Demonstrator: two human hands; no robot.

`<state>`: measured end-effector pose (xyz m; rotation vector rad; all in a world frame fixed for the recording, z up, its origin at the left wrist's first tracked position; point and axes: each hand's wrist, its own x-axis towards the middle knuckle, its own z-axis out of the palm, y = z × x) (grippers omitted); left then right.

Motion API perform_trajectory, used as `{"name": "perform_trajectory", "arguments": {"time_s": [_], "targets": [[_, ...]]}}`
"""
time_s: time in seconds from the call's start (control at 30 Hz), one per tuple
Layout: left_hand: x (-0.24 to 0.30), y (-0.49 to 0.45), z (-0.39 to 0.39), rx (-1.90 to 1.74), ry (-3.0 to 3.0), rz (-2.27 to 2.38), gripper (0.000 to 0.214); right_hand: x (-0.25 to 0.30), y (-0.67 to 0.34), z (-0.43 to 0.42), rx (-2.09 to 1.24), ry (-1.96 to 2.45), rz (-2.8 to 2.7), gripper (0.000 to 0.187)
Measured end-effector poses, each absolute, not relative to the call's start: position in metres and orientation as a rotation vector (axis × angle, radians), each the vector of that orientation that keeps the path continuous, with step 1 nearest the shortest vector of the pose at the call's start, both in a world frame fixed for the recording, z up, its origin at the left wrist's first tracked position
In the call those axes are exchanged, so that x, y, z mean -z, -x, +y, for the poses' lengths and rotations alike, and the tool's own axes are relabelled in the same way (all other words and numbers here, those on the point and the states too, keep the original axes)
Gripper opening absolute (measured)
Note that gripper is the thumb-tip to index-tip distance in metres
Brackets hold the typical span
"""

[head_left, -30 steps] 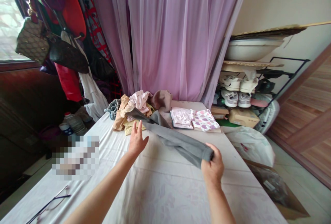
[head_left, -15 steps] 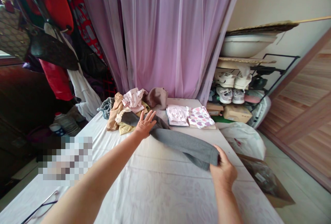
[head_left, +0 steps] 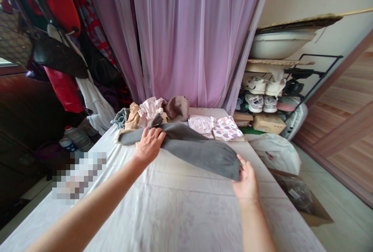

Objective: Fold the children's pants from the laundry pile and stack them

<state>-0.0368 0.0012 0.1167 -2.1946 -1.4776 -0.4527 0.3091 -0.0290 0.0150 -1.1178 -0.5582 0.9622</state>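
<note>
A grey garment lies stretched across the white-covered table, running from the clothes pile toward the right. My left hand rests on its left part with fingers curled over the fabric. My right hand grips the garment's right end at the hem. Behind it sits a heap of crumpled clothes in pink, tan and brown.
Two folded patterned garments lie at the table's far right. A lilac curtain hangs behind. Bags and clothes hang at left. A shoe rack, boxes and a white plastic bag stand to the right.
The grey garment has been pulled out of the pile and spread flatter on the table. My left hand moved back from the pile and now lies on the garment's left part.
</note>
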Motion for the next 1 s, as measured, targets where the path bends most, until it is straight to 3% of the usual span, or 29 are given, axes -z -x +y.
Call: {"name": "perform_trajectory", "arguments": {"time_s": [0.13,0.23,0.4,0.5,0.7,0.9,1.0], "targets": [[-0.069,0.044,-0.038,-0.036,2.438,-1.848,0.050,0.010,-0.321,-0.025,-0.839,1.396,-0.715,0.052],[-0.044,0.061,-0.044,-0.059,2.571,-1.884,0.071,0.025,-0.338,-0.026,-0.816,1.496,-0.928,0.046],[-0.046,0.084,-0.028,0.225,2.817,-1.752,0.053,0.022,-0.352,-0.034,-0.818,1.553,-1.057,0.046],[-0.058,0.087,-0.017,0.291,2.627,-1.905,0.044,0.012,-0.353,-0.039,-0.819,1.538,-1.085,0.044],[-0.066,0.108,0.000,0.379,1.873,-2.187,0.062,0.011,-0.358,-0.040,-0.758,1.627,-0.927,0.045],[-0.070,0.135,0.021,0.231,1.914,-2.189,0.065,0.001,-0.353,-0.026,-0.910,1.525,-1.085,0.064],[-0.074,0.144,0.030,0.127,1.953,-2.194,0.054,-0.017,-0.349,-0.023,-0.841,1.370,-1.273,0.070]]}}
